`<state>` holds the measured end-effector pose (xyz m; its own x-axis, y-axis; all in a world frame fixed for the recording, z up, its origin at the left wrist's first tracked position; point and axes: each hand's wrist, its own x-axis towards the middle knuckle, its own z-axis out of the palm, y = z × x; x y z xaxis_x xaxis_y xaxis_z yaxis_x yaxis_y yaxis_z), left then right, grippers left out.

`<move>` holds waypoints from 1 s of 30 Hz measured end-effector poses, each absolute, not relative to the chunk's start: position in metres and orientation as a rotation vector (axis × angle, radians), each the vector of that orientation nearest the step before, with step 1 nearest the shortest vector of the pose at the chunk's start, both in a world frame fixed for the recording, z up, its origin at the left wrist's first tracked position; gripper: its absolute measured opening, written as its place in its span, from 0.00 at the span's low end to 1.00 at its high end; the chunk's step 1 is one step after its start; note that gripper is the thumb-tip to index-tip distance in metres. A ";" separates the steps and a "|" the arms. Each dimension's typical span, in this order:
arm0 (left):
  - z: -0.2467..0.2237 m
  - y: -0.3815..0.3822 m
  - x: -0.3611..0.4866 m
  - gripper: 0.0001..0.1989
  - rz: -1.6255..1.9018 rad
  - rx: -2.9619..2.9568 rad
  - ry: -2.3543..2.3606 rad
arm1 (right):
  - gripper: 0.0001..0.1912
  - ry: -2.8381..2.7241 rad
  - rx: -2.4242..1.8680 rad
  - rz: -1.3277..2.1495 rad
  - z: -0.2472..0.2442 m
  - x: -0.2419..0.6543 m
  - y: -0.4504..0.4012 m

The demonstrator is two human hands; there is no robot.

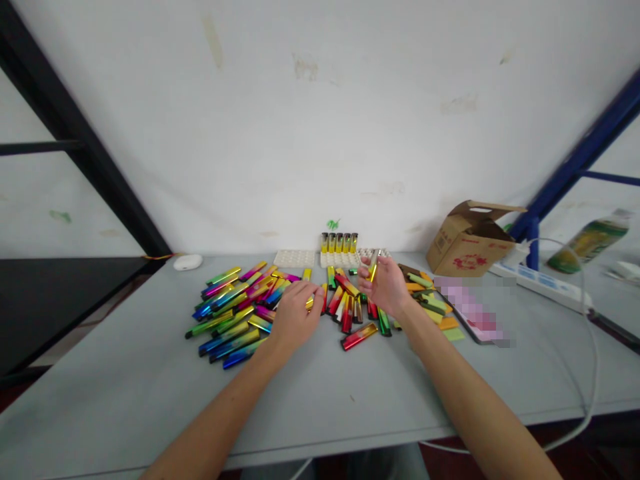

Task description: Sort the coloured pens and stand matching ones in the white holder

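Observation:
My left hand (pixel 296 313) is closed over a shiny gold lighter (pixel 309 304), of which only a small part shows beside the fingers. My right hand (pixel 389 283) is raised slightly, palm turned inward, with a gold and silver lighter (pixel 373 267) held upright in its fingers. Left of my left hand lies a spread pile of metallic lighters (pixel 233 313) in blue, yellow, green and pink. Between my hands are red, green and gold lighters (pixel 347 313). Behind them, several yellow lighters (pixel 340 243) stand upright in a white holed tray (pixel 334 261).
Another white holed tray (pixel 295 259) sits by the wall. Green and orange pieces (pixel 434 305) lie right of my right hand, near a pixelated phone-like slab (pixel 473 313). Behind stand a cardboard box (pixel 463 243) and a power strip (pixel 545 285). A white earbud case (pixel 188 262) lies far left.

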<state>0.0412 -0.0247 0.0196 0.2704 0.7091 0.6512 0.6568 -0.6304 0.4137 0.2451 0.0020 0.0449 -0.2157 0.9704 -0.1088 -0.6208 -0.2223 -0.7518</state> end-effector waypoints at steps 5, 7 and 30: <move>0.020 -0.025 0.040 0.13 1.296 2.463 1.325 | 0.11 -0.939 -0.959 1.355 0.036 0.244 0.007; 0.020 -0.024 0.040 0.13 1.301 2.454 1.326 | 0.11 -1.119 -1.094 1.098 0.031 0.247 0.011; 0.015 -0.021 0.042 0.12 1.401 2.487 1.279 | 0.19 -1.222 -1.540 0.383 0.010 0.259 0.101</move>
